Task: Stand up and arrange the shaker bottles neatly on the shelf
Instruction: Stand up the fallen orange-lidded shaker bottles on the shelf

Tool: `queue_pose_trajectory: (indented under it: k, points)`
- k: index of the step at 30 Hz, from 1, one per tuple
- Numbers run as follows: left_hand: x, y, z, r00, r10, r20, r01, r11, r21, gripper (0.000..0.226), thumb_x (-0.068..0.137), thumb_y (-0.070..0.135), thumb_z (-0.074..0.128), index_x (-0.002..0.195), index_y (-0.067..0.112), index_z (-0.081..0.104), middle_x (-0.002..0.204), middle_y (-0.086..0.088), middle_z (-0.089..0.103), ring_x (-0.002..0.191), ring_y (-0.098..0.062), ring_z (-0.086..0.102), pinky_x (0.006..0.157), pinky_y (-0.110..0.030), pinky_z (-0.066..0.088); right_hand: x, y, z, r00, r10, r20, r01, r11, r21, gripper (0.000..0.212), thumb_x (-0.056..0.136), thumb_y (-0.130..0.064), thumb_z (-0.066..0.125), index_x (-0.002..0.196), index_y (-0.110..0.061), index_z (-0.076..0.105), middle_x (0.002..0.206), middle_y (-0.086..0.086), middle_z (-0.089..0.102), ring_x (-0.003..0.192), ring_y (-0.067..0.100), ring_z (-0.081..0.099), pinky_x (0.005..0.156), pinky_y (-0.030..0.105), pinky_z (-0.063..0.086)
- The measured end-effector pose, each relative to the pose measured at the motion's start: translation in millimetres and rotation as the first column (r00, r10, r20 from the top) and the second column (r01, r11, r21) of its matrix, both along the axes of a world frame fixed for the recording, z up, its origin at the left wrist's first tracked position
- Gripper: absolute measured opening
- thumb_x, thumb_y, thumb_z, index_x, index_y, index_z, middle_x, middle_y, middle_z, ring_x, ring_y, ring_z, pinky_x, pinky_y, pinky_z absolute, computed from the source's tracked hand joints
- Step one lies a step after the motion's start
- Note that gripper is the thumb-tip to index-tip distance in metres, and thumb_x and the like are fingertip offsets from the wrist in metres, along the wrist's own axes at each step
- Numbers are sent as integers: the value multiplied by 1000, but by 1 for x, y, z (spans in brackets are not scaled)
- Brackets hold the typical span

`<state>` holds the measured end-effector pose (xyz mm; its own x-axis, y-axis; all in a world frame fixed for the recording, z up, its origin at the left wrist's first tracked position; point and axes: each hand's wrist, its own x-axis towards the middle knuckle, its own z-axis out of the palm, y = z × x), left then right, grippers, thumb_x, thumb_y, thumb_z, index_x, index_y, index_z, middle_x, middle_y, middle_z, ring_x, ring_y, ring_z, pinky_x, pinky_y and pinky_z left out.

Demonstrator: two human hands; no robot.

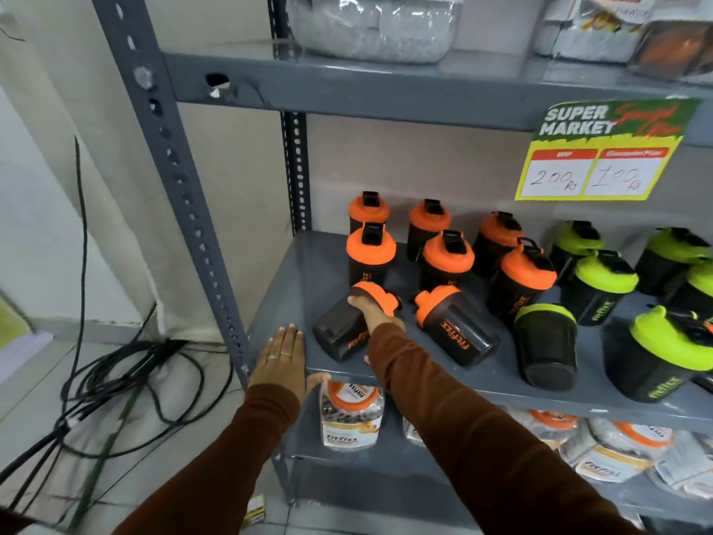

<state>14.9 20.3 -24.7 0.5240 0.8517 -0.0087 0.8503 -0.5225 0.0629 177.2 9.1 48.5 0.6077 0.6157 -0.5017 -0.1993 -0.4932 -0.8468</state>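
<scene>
The right hand (pixel 376 308) grips a fallen orange-lidded shaker (pixel 349 326) near its lid, fingers wrapped over the top of the body; the shaker lies tilted on the grey shelf (pixel 293 272), base toward the front edge. The left hand (pixel 279 361) rests flat and spread on the shelf's front left corner, holding nothing, thumb hooked over the edge just left of the held shaker. Both arms wear brown sleeves.

Just right of the right hand lies a second orange shaker (pixel 457 328), also on its side, lid pointing back and left. Beyond the right hand stand six upright orange shakers (pixel 447 260) in three short rows of two. Further right, a green-lidded shaker (pixel 546 343) lies tipped with its base toward the front, and several more green shakers (pixel 602 283) stand or lean beyond it, one large one (pixel 663 353) tilted at the front right.

Above these, well right of the hands, a price tag (pixel 602 148) hangs from the upper shelf's edge. Below the left hand, on the lower shelf, stands a clear jar (pixel 349 415) with an orange lid. Black cables (pixel 115 376) lie on the floor to the left of the left hand.
</scene>
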Motion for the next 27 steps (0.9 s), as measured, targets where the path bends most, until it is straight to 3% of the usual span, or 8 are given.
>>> queue_pose_trajectory:
  k: [2,4,7,11,16,22,24,27]
  points:
    - [-1,0,1,999,-1,43,1,1000,10,90,68,58,62,129,-5,40,135,-25,45,126,-38,42,104,-45,33,3,7,-2,996,40,80,-41,999,17,72,75,-34,71,133,-6,37,133,10,40,128,31,42,101,34,37]
    - [1,0,1,1000,-5,24,4,999,44,91,77,61,48,138,-1,22,148,-21,25,137,-34,23,112,-40,18,1,10,7,1000,-2,30,0,997,80,61,80,-22,67,130,-2,39,130,11,44,125,30,45,94,32,39]
    - [2,0,-1,1000,-5,6,5,998,57,89,82,62,37,142,3,8,153,-16,9,141,-29,8,115,-37,6,-9,0,18,984,-152,-95,166,973,160,43,86,-17,60,124,-2,47,134,15,48,124,33,46,100,37,42]
    - [1,-2,2,1000,-12,-11,13,998,60,89,82,62,35,142,3,5,153,-16,6,142,-29,5,115,-37,3,-29,-42,1,976,-217,-23,213,924,317,78,43,-27,83,112,-5,54,109,12,62,99,29,61,89,41,53]
    - [2,-4,4,1000,-4,19,3,998,56,89,82,61,36,142,3,6,153,-16,6,142,-28,5,115,-36,3,-31,-49,1,942,-194,274,71,913,402,90,54,-11,87,123,-8,29,109,2,42,100,16,46,90,23,38]
    - [3,-4,8,996,1,-85,5,998,68,87,84,63,26,142,4,0,154,-15,2,142,-27,2,115,-36,2,-37,-51,-8,932,-110,346,-44,911,411,92,54,-5,87,123,-5,26,112,2,40,103,13,44,88,12,33]
    - [2,-5,9,996,-4,-85,10,998,65,86,84,62,26,142,4,0,154,-15,1,142,-27,2,115,-36,2,-39,-49,-11,938,-75,337,-65,921,385,99,52,-2,85,128,-7,22,120,5,40,109,14,43,97,16,33]
    - [1,-5,8,998,-4,-66,8,998,66,86,84,62,27,142,3,1,154,-15,2,142,-27,2,115,-36,2,-35,-54,-17,882,19,472,-158,954,256,118,49,-6,83,140,-14,9,144,15,26,135,28,28,116,40,24]
